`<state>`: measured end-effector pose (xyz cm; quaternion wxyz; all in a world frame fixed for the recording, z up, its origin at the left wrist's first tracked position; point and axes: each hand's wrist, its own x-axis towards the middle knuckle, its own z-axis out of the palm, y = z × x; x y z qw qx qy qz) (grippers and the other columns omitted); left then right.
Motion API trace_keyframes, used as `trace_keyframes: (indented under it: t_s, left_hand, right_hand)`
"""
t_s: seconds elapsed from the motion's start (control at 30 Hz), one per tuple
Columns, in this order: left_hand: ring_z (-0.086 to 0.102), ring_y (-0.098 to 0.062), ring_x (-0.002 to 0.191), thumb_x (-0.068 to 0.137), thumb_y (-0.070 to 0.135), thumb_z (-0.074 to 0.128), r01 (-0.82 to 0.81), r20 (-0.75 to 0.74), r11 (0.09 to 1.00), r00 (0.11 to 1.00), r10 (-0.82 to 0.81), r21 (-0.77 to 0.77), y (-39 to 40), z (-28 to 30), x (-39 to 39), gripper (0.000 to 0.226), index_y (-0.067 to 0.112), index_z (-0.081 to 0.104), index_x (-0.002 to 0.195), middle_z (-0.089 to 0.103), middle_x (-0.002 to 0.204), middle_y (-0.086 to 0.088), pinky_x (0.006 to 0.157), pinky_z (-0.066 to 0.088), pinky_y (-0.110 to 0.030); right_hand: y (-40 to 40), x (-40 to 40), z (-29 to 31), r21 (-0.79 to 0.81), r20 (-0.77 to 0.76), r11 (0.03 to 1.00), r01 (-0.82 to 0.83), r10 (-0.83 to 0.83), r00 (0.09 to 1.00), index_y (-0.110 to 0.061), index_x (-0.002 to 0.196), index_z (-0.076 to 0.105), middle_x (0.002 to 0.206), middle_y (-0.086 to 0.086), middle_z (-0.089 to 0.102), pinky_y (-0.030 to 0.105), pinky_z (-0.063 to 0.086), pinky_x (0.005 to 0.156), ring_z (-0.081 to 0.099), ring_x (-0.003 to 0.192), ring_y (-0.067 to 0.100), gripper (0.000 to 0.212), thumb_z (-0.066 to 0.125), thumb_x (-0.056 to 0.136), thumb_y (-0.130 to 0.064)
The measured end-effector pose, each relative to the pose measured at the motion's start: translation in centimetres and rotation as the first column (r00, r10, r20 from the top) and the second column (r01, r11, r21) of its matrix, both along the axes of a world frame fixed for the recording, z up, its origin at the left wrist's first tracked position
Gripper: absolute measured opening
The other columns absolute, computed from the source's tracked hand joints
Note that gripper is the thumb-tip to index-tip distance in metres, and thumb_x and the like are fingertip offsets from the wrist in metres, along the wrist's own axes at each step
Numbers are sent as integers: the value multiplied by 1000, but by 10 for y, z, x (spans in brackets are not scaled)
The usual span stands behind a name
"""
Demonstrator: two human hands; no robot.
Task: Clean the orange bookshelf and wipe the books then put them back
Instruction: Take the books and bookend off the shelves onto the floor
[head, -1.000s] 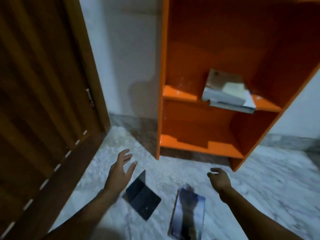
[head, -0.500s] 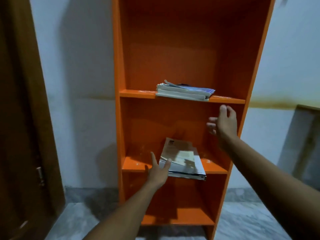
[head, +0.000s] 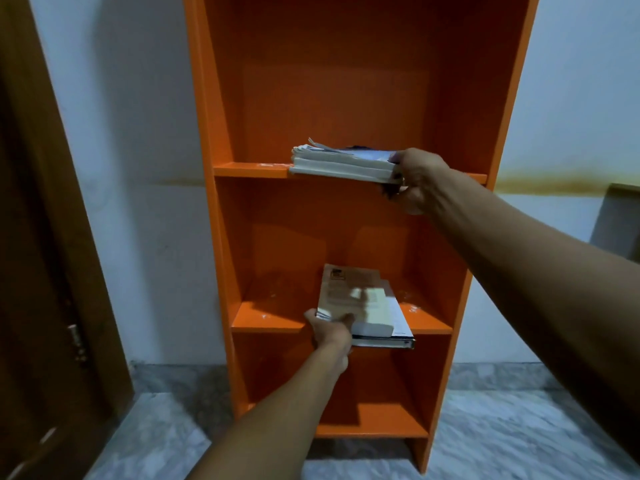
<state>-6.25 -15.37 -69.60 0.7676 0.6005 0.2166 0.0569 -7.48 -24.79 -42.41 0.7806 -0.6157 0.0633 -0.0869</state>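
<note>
The right hand (head: pixel 414 180) grips the end of the upper book stack (head: pixel 343 162). The left hand (head: pixel 330 332) grips the lower book pile (head: pixel 360 303). Both piles sit on the orange bookshelf (head: pixel 346 81). No wiping shows yet, so most work is probably left.

The room is dim. The orange bookshelf (head: pixel 332 81) looks darker at its top and deep inside. Soft shadows fall on the white wall (head: pixel 138 133). Straight lines lean near the edges. The picture is a bit fuzzy.
</note>
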Motion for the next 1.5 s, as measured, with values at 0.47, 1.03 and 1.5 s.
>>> trace_keyframes:
  t_s: [0.47,1.03,1.5]
  left_hand:
    - [63,-34,103,85,18,77,231,15,966,973,-231,-120,56,2,-47,48,21,46,121,57,123,-15,84,58,-58]
    - [65,-35,102,90,1,62,288,91,948,956,-278,-136,130,-39,-123,58,35,53,135,63,122,-17,66,60,-45]
    - [68,-36,107,68,26,87,265,-284,952,911,-300,-155,142,-215,-228,66,37,61,128,72,118,-10,91,53,-60]
  right_hand:
    - [-10,-10,-27,91,-24,990,-112,114,993,-15,96,62,100,4,72,45,62,65,70,90,23,3,63,93,-16]
    - [-28,-112,-168,-37,359,995,-92,99,928,-21,140,47,133,9,63,44,53,99,66,115,26,46,57,98,-5]
    - [-21,-160,-316,-85,44,979,-186,190,981,-20,145,45,129,11,65,33,62,69,71,98,31,52,59,97,-7]
